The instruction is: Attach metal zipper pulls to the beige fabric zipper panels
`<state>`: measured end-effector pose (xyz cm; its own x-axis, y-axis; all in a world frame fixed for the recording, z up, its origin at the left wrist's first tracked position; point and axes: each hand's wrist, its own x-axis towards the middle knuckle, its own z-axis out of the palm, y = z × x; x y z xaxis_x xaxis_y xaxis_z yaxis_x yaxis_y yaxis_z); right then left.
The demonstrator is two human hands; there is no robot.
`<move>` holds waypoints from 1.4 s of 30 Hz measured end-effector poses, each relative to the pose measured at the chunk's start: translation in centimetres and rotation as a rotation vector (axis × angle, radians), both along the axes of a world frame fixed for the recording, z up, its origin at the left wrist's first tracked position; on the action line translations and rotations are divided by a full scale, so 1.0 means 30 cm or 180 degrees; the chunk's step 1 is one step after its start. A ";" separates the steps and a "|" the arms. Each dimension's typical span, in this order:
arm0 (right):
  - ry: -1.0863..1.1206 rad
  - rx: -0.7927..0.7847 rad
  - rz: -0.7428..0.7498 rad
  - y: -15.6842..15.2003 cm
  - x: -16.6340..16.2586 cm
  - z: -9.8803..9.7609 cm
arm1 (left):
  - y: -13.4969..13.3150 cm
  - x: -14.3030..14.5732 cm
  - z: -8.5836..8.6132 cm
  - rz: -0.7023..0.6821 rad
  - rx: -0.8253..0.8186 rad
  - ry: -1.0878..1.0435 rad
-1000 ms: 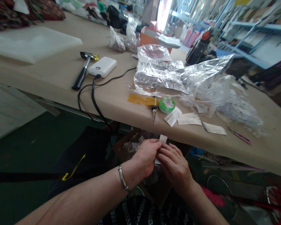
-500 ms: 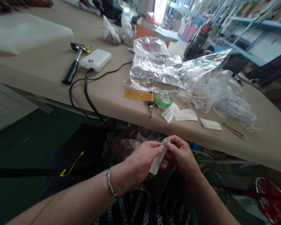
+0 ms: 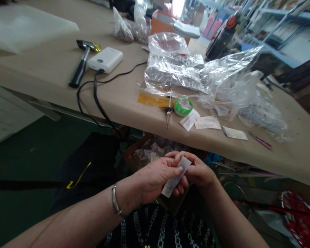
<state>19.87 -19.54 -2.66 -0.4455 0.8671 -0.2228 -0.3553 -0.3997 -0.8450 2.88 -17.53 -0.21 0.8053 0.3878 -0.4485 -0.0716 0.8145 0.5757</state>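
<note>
Shifted lower: white printed strip pinched between left hand, right hand.

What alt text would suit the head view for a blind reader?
A left hand and a right hand hold a printed label together in front of a table. On it lie more labels, plastic bags, a hammer and a power bank.

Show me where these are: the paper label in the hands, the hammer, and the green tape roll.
paper label (image 3: 173, 182), head view, lower printed half of the strip.
hammer (image 3: 79, 70), head view, middle of the black handle.
green tape roll (image 3: 177, 112), head view, near green rim.
</note>
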 end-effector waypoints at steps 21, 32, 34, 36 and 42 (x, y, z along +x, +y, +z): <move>-0.3717 0.2530 -0.0920 -0.024 -0.041 0.037 | 0.015 0.000 -0.013 0.0680 -0.0015 0.0349; -0.2300 0.1039 -0.1338 0.010 -0.083 0.021 | 0.025 -0.019 -0.024 0.0927 0.0159 0.0368; -0.1886 0.0677 -0.1293 0.027 -0.089 0.013 | 0.028 -0.022 -0.027 0.0989 0.0232 0.0431; -0.1681 0.0467 -0.1240 0.042 -0.094 0.003 | 0.032 -0.024 -0.029 0.1035 0.0292 0.0468; -0.1786 0.0440 -0.1291 0.074 -0.118 0.006 | 0.038 -0.030 -0.027 0.1124 0.0406 0.0483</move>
<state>16.33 -17.32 -2.49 0.0687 0.9773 -0.2002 0.0506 -0.2038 -0.9777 1.98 -16.37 -1.03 0.5410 0.6888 -0.4825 -0.2406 0.6765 0.6960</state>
